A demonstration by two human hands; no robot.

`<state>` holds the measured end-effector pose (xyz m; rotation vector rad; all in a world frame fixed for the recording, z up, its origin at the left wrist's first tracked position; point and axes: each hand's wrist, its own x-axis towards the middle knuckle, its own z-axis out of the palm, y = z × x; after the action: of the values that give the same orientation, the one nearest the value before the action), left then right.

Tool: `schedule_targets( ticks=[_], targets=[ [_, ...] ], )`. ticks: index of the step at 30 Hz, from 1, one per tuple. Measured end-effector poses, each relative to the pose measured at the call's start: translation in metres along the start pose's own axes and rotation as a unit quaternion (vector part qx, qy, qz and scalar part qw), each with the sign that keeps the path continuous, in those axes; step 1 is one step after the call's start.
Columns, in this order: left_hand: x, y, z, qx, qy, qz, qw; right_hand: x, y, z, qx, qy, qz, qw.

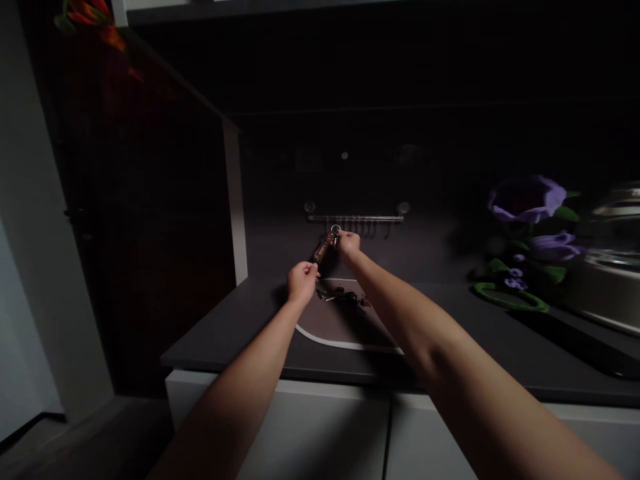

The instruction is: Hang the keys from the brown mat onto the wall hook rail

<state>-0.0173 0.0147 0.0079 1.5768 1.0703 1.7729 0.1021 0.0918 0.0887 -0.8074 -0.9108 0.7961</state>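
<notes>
A keychain (323, 249) with a dark strap and pale lettering is stretched between my two hands, in front of the wall. My left hand (301, 282) is closed, pinching the strap's lower end. Higher up, my right hand (349, 244) is closed at the metal key ring (336, 229); its fingertips are partly hidden. The ring is just below a clear rail (356, 219) with several small hooks. Whether the ring touches a hook, I cannot tell. Beneath my hands, several keys and trinkets (345, 294) lie on a brownish mat with a white rim (330, 343).
Purple knitted flowers (530, 200) with a green looped base (510, 299) stand on the dark counter (225, 333) at right. Beside them is a white appliance with a glass top (607, 287). An upper cabinet (300, 10) overhangs, and a dark door (150, 233) is at left.
</notes>
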Motion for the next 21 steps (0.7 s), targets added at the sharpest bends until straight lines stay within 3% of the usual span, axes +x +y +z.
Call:
schedule_targets(
  ticks=[11,21],
  targets=[
    [0.003,-0.003,0.000,-0.003,0.007,-0.003,1.000,0.000,0.001,0.002,0.055,0.040,0.049,0.996],
    [0.005,-0.008,-0.002,0.013,0.018,0.002,1.000,0.006,0.017,-0.011,-0.051,0.039,-0.003,0.998]
  ],
)
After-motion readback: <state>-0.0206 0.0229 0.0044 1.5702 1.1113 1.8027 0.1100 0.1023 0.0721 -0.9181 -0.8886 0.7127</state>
